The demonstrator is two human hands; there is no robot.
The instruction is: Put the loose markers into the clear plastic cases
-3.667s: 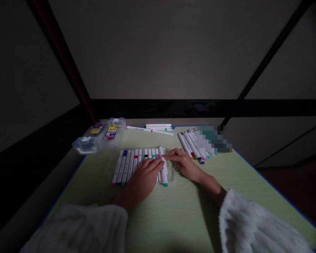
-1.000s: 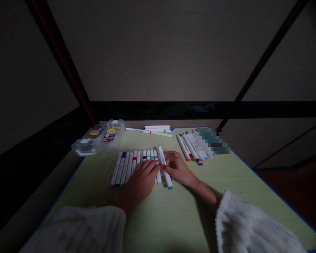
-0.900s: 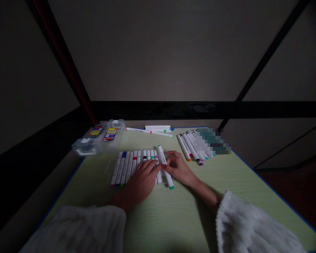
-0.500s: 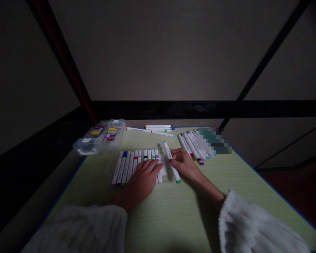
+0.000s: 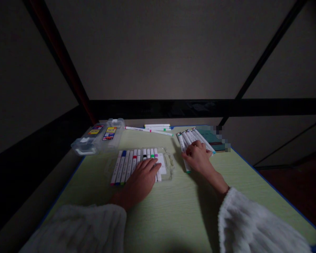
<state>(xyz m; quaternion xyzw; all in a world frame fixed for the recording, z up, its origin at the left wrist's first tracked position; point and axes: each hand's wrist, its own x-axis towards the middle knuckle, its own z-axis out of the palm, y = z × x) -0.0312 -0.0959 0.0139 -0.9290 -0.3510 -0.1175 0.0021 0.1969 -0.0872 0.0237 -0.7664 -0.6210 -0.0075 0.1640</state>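
Note:
My left hand (image 5: 142, 177) lies flat, fingers stretched out, on a row of white markers with coloured caps (image 5: 130, 162) set side by side in a clear shallow tray (image 5: 169, 165). The tray's right end is bare. My right hand (image 5: 199, 157) sits to the right, over a second group of white markers (image 5: 191, 136). Its fingers curl round a green-tipped marker (image 5: 187, 168), whose end pokes out below the hand beside that group.
A clear plastic case with colourful stickers (image 5: 97, 138) stands at the back left of the pale green table (image 5: 173, 211). A few loose markers (image 5: 155, 128) lie at the back edge. A dark green flat object (image 5: 213, 137) lies behind the right group.
My right hand lifted the green-tipped marker off the right end of the tray row and carried it right, to the group of markers there. My left hand stayed on the row.

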